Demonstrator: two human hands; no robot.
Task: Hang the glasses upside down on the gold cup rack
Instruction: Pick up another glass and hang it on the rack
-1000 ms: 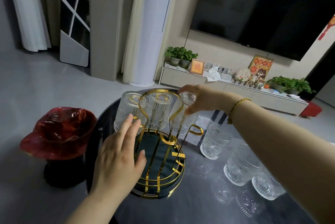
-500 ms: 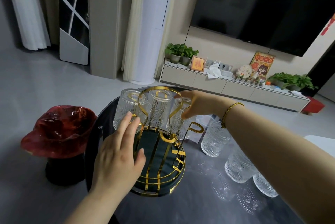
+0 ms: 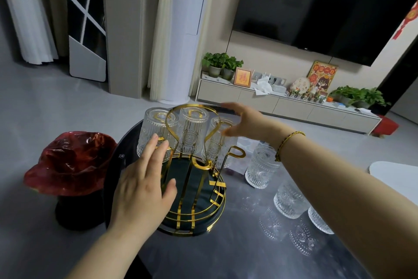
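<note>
The gold cup rack (image 3: 199, 197) with a dark green base stands on the dark round table (image 3: 237, 244). Three ribbed clear glasses hang upside down on it: a left glass (image 3: 156, 129), a middle glass (image 3: 192, 129) and a right glass (image 3: 218, 145). My left hand (image 3: 144, 186) lies flat on the rack's near left rim, fingers apart. My right hand (image 3: 244, 124) hovers just right of the right glass, fingers spread and holding nothing. Upright glasses stand on the table to the right: one (image 3: 262, 165), another (image 3: 289, 199), and a third (image 3: 319, 220) partly behind my forearm.
A red glossy bowl-shaped ornament (image 3: 72, 163) on a dark stand sits left of the table. A white surface edge (image 3: 393, 172) shows at right. Beyond the table are grey floor, a low TV cabinet (image 3: 282, 104) with plants, and a white column.
My right hand has let go of the right glass, which now hangs on the rack, and its fingers have spread apart. My left hand stays on the rack.
</note>
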